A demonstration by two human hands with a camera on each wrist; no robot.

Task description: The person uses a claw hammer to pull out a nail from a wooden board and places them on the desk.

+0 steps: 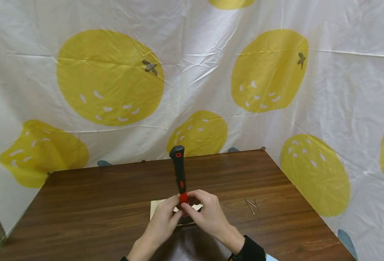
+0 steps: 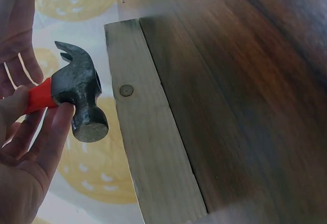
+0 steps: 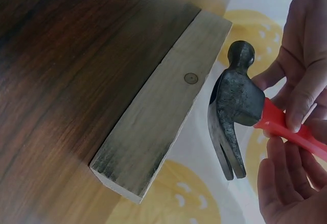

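A claw hammer (image 1: 180, 170) stands handle up, its black grip rising above both hands. My left hand (image 1: 164, 215) pinches its red neck between thumb and fingers, just behind the metal head. From the other side, my right hand (image 1: 208, 214) holds the same neck, thumb in front and fingers behind. The dark steel head (image 2: 76, 81) hangs low, claw to one side and round striking face to the other. Beside it in both wrist views is a pale wood block (image 2: 148, 116) with a round, ringed spot (image 3: 191, 78) on its face.
Several loose nails (image 1: 251, 206) lie on the brown wooden table (image 1: 107, 203) to the right of the hands. A white cloth with yellow fruit prints (image 1: 185, 79) hangs behind the table and along its right side.
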